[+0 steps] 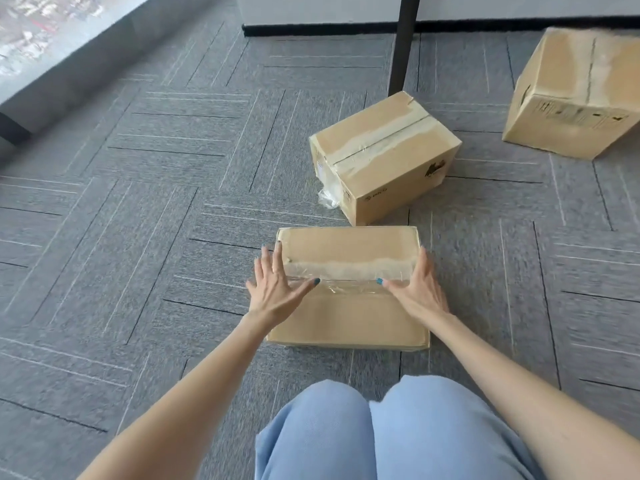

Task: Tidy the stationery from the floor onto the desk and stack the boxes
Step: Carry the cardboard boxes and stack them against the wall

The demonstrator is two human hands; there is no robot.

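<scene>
A flat taped cardboard box (349,317) lies on the grey carpet just in front of my knees. My left hand (277,285) presses against its left side, fingers spread, thumb on the tape strip. My right hand (415,289) holds the right side the same way. Behind it sits a second, taller taped box (384,150), turned at an angle, with loose clear plastic at its near corner. A third, larger box (575,95) stands at the far right. No stationery shows.
A black desk leg (403,43) stands just behind the second box. A white wall with a black skirting (311,29) runs along the back. A window ledge (69,60) lines the left. My knees in light blue trousers (381,434) fill the bottom.
</scene>
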